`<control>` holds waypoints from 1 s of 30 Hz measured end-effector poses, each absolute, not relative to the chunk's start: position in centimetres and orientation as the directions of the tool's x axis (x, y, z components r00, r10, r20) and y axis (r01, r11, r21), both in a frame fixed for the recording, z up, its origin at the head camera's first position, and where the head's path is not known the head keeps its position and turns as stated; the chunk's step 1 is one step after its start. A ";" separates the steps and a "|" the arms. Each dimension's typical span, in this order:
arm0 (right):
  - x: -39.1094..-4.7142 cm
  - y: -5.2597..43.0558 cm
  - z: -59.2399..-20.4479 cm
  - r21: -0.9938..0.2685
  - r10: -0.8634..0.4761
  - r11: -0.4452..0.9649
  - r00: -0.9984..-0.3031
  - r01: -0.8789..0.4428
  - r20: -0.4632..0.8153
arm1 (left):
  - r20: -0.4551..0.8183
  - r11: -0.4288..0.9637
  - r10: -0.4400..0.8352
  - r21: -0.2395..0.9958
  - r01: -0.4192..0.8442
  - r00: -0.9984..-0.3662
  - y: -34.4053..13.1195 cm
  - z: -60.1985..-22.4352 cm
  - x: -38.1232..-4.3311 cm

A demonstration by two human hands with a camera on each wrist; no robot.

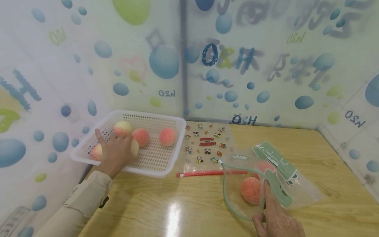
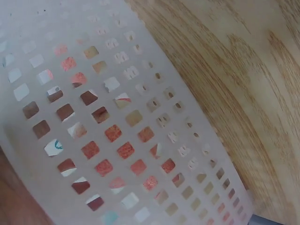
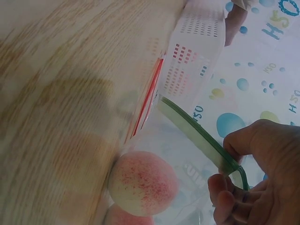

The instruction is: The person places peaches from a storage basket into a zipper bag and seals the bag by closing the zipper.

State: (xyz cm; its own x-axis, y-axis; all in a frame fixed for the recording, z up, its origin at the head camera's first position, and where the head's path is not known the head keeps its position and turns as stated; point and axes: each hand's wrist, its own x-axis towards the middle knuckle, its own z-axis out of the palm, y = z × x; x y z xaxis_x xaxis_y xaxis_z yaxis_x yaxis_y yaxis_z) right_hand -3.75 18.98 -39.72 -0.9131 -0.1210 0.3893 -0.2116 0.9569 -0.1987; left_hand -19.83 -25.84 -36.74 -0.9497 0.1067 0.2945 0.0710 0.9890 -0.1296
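Observation:
My left hand (image 1: 116, 154) reaches into a white plastic basket (image 1: 174, 154), its fingers spread over the toy peaches there. One pink-and-cream peach (image 1: 122, 128) lies just beyond the fingers, another (image 1: 135, 148) sits against the hand's right side, and a third (image 1: 96, 152) is partly hidden at its left. The left wrist view shows mostly the basket's wall (image 2: 131, 117). With thumb and fingers, my right hand (image 1: 279, 215) pinches the green zip edge of a clear zip bag (image 3: 194, 133). The bag lies with its mouth held apart; a peach (image 1: 251, 191) is inside, a second partly covered behind it.
Two more peaches, one near the middle (image 1: 140, 137) and one at the right (image 1: 167, 137), lie in the basket. A clear cartoon-printed bag (image 1: 204, 144) with a red slider strip (image 1: 204, 173) lies flat between basket and zip bag. Printed walls enclose the wooden table (image 1: 142, 204).

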 end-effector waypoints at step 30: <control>-4.0 19.4 -40.2 -0.181 -0.161 0.943 -0.860 -0.278 0.483 | 0.496 0.971 0.236 -0.154 0.182 -0.835 -23.0 -36.3 -20.2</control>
